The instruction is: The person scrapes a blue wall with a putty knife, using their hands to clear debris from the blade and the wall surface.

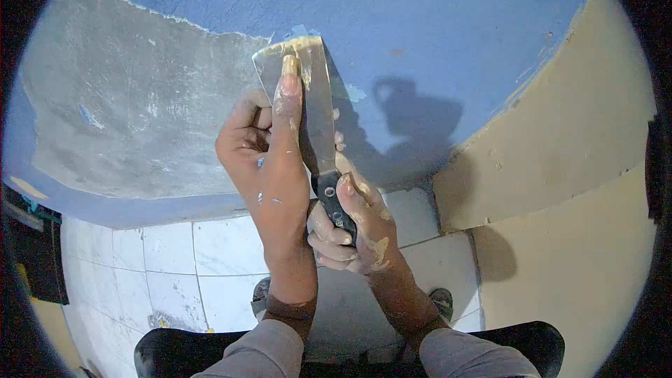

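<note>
A putty knife [318,122] with a wide metal blade and a black riveted handle points up toward the wall. Its handle sits in my right hand [371,227], the fingers wrapped around it and the thumb along its side. My left hand [273,157] pinches the blade, thumb flat on its face and the other fingers curled behind. Cream-coloured paste clings to the blade's top edge and to that thumb. Both hands carry dried smears. Behind the blade is a blue wall [448,21] with a bare grey patch [140,98] at left.
Beige wall [560,147] meets the blue one at right. White floor tiles [231,245] lie below, with paint specks. The black seat edge [189,353] is beneath my forearms. Dark items [42,252] stand at far left.
</note>
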A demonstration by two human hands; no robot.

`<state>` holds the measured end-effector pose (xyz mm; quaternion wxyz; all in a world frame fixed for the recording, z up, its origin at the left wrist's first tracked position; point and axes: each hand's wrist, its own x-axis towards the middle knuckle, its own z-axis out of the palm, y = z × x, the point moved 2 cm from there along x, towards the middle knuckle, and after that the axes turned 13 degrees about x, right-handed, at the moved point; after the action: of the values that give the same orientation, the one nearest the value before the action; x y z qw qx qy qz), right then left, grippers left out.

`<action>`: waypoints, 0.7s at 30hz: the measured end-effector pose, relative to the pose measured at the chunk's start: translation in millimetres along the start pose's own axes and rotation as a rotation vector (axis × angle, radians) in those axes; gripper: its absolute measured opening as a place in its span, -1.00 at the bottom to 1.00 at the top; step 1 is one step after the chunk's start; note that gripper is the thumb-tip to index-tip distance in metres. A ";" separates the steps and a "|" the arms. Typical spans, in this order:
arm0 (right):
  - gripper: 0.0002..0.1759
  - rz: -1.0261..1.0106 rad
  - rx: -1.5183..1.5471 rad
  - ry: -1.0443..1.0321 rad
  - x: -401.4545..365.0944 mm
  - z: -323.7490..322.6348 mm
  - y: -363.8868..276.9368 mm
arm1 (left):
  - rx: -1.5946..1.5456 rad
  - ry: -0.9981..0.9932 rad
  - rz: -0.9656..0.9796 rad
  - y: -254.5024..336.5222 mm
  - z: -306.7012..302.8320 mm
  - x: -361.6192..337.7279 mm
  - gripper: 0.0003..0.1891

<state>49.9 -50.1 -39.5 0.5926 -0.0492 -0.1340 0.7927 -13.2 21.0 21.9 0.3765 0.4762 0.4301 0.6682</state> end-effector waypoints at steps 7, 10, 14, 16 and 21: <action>-0.66 -0.034 -0.066 0.090 3.5 10.6 1.5 | 0.131 -0.093 0.050 -4.7 -10.5 10.5 -0.76; -0.68 -0.054 -0.108 0.120 5.8 16.2 1.6 | 0.099 -0.152 0.044 1.6 -10.5 11.2 -0.75; -0.67 -0.028 -0.005 0.161 3.5 9.2 1.0 | 0.060 -0.140 0.080 -2.1 -7.1 11.4 -0.74; -0.67 -0.049 -0.117 0.159 3.4 17.3 -5.3 | 0.058 -0.122 0.067 -0.4 -5.7 9.8 -0.73; -0.65 -0.032 -0.274 0.157 -0.4 25.6 -11.8 | 0.003 -0.127 -0.020 7.4 -3.1 5.0 -0.74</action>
<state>54.9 -51.3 -11.8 0.6015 -0.1891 -0.1950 0.7513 -18.2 22.3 29.8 0.4091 0.5136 0.4112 0.6323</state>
